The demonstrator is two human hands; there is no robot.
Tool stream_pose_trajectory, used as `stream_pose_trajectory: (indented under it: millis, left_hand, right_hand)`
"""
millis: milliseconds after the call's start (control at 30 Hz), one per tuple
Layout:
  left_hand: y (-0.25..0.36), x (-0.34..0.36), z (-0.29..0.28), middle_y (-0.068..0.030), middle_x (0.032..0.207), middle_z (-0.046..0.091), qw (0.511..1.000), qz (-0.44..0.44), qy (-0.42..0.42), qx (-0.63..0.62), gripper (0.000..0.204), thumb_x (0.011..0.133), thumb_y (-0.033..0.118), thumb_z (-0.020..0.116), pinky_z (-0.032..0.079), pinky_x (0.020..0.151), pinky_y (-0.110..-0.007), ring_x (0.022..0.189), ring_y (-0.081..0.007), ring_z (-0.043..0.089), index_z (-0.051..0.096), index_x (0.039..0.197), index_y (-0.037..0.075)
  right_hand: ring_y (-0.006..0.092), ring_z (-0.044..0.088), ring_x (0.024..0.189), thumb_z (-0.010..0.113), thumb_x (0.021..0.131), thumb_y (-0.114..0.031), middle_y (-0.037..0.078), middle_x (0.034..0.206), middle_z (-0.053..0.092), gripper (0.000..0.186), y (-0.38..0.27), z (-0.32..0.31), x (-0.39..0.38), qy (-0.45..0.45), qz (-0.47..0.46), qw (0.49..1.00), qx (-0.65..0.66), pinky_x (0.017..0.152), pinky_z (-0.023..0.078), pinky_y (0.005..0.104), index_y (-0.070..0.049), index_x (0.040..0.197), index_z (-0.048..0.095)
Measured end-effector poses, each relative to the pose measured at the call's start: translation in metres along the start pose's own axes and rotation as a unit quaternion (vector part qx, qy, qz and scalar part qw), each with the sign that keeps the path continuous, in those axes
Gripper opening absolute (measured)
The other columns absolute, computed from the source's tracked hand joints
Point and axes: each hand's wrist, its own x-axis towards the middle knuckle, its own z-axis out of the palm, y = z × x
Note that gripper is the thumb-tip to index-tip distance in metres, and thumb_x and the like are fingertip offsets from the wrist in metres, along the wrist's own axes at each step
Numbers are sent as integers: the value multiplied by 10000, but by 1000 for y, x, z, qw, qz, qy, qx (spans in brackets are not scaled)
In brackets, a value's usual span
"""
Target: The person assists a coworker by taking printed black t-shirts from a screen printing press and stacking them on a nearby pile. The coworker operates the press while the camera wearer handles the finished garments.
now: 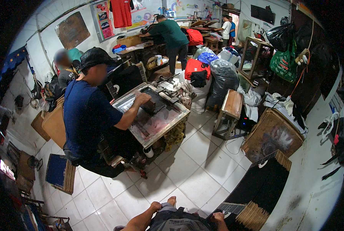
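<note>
My left hand [155, 206] rests on my left knee, on the grey shorts [166, 207]. Its fingers bend loosely over the knee, and no object shows in them. On my other side, my right hand [218, 216] lies by my right thigh, close to a stack of boards covered in black cloth [253, 192]. Its fingers are too small and partly hidden to make out. Ahead on the left, a co-worker in a dark blue shirt [89, 106] leans over a framed printing screen [156, 125], one hand on a dark squeegee [149, 106].
A white cup [148, 152] sits under the screen's near corner. Brown boards [274, 134] lean at the right beside a small wooden stand [229, 111]. Stuffed bags [222, 73] fill the back middle. Another person in green [168, 34] bends over a far table.
</note>
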Motion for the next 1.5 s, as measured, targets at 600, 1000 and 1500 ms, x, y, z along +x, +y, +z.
stream_pose_trajectory:
  millis: [600,1000,1500]
  left_hand:
    - [15,-15,-14,-65,862,644,996,-70,-29,-39,242,802,265,569,521,606,-342,695,-191,618,652,914,68]
    - [-31,-48,-115,-122,787,639,761,-9,316,-566,283,713,52,551,485,588,-266,667,-140,595,591,972,-54]
    - [-231,-24,-373,-116,848,619,614,-131,674,-389,336,720,200,634,462,656,-376,736,-320,574,584,978,-10]
  right_hand:
    - [174,549,469,682,726,-123,88,599,612,116,32,39,36,-26,144,957,248,450,446,304,-11,701,665]
    - [192,593,492,562,781,-121,107,639,611,140,-47,-32,18,-142,87,967,192,448,492,298,-6,705,586]
    - [134,561,609,562,795,-82,44,689,568,88,-521,-18,97,-182,-204,932,238,523,463,245,0,803,591]
